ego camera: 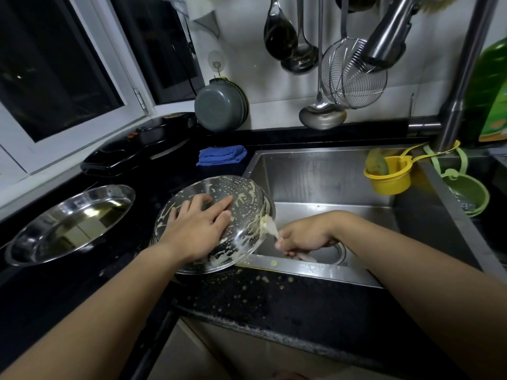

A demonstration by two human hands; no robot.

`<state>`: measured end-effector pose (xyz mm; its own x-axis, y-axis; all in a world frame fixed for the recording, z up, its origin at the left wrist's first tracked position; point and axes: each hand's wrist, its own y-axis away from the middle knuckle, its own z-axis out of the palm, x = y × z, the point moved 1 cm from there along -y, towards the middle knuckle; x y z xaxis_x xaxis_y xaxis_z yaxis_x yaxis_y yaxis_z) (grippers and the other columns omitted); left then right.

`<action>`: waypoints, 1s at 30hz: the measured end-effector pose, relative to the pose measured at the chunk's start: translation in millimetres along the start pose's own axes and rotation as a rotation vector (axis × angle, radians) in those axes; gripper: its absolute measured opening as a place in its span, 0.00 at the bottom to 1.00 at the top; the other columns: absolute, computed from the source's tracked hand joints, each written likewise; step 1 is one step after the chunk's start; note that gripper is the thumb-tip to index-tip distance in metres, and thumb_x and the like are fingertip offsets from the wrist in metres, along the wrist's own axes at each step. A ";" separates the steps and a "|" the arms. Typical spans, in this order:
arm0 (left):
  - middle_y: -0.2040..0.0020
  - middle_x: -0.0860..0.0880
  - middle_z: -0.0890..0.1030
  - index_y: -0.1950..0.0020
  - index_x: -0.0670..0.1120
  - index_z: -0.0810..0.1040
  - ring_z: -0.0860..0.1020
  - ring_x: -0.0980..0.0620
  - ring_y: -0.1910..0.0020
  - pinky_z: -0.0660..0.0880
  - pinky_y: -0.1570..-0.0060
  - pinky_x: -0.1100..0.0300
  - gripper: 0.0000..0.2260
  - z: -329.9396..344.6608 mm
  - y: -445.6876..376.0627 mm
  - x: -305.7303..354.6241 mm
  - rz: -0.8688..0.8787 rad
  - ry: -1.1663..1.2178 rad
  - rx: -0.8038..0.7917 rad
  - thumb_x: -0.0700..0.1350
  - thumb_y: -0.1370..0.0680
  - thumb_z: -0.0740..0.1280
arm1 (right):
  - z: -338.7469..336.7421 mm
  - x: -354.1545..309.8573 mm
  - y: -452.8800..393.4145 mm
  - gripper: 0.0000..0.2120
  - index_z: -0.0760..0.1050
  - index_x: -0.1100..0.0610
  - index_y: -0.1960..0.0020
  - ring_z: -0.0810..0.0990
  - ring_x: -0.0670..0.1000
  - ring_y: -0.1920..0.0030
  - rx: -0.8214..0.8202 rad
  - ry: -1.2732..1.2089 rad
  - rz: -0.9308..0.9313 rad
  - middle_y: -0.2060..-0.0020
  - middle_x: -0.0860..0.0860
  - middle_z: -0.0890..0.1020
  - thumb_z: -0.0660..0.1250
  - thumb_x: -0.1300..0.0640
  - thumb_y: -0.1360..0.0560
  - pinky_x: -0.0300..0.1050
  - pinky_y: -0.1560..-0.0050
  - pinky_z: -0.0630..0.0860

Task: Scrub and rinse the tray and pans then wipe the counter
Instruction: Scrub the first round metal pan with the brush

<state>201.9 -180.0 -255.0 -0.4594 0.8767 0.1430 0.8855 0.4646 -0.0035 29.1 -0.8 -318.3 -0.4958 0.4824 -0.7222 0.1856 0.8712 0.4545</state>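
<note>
Tilting a batter-streaked steel pan (236, 212) over the lip of the sink (315, 176), I keep my left hand (197, 229) spread flat against its upturned underside, palm and fingers pressing rather than gripping, so the pan stays propped on the counter (274, 300) edge with its open face turned toward the basin. That angle seems chosen so whatever I loosen drops into the sink and not onto the black stone. My right hand (304, 237) is curled around a pale scraper-like tool (270, 227), its tip meeting the pan's rim where a yellowish clump clings; what exactly the tool is I cannot tell. Splatters already dot the counter in front of the sink, work for the wiping later. A second, cleaner-looking steel pan (71, 223) waits to my left on the counter, well apart. A folded blue cloth (222, 154) lies behind the sink's corner, and a yellow caddy (389, 174) holding a sponge hangs inside the sink wall, within reach for scrubbing. No water is running from the faucet (389, 34) overhead.
</note>
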 end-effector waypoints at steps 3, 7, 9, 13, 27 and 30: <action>0.23 0.56 0.59 0.21 0.71 0.54 0.57 0.51 0.23 0.48 0.22 0.42 0.23 0.3 0.6 0.4 0.000 0.001 -0.003 0.66 0.17 0.44 | -12.2 10.8 -1.0 0.13 0.68 0.56 0.58 0.70 0.47 0.68 0.210 -0.081 0.033 0.65 0.51 0.72 0.56 0.57 0.15 0.45 0.60 0.73; 0.23 0.56 0.60 0.21 0.71 0.55 0.57 0.52 0.24 0.49 0.22 0.42 0.23 0.3 0.4 0.7 0.005 0.004 0.001 0.66 0.17 0.44 | 3.5 -1.6 1.0 0.16 0.67 0.56 0.61 0.71 0.43 0.71 0.041 0.016 0.060 0.68 0.49 0.72 0.55 0.58 0.14 0.39 0.62 0.72; 0.23 0.56 0.60 0.21 0.71 0.55 0.57 0.52 0.24 0.49 0.22 0.42 0.23 -0.5 0.6 1.0 0.005 0.007 0.003 0.66 0.17 0.44 | 4.8 -2.8 2.1 0.17 0.67 0.56 0.61 0.70 0.44 0.70 0.025 0.080 0.052 0.68 0.49 0.72 0.55 0.57 0.14 0.39 0.62 0.71; 0.23 0.57 0.60 0.21 0.72 0.55 0.57 0.52 0.24 0.48 0.22 0.42 0.23 -1.9 4.7 3.7 0.022 -0.002 -0.017 0.66 0.17 0.44 | -20.2 6.4 -3.3 0.16 0.66 0.53 0.62 0.69 0.48 0.67 0.322 0.265 0.067 0.67 0.50 0.71 0.55 0.55 0.15 0.44 0.64 0.68; 0.24 0.62 0.59 0.23 0.75 0.54 0.55 0.56 0.24 0.49 0.22 0.41 0.22 -1.6 22.3 4.9 0.141 0.012 -0.042 0.68 0.18 0.46 | -27.4 4.0 -10.0 0.08 0.67 0.57 0.56 0.70 0.55 0.60 0.432 0.416 0.090 0.60 0.57 0.74 0.56 0.64 0.18 0.47 0.62 0.66; 0.23 0.62 0.59 0.23 0.75 0.53 0.55 0.56 0.23 0.49 0.22 0.41 0.22 -1.3 23.4 5.4 0.152 0.013 -0.035 0.68 0.18 0.46 | -21.7 7.4 -3.1 0.10 0.69 0.56 0.56 0.69 0.48 0.66 0.315 0.381 0.132 0.64 0.52 0.74 0.57 0.69 0.22 0.39 0.67 0.65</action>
<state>220.2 -164.5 -253.0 -0.3194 0.9346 0.1563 0.9467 0.3220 0.0090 6.4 -1.9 -313.7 -0.7144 0.5735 -0.4009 0.4850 0.8188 0.3072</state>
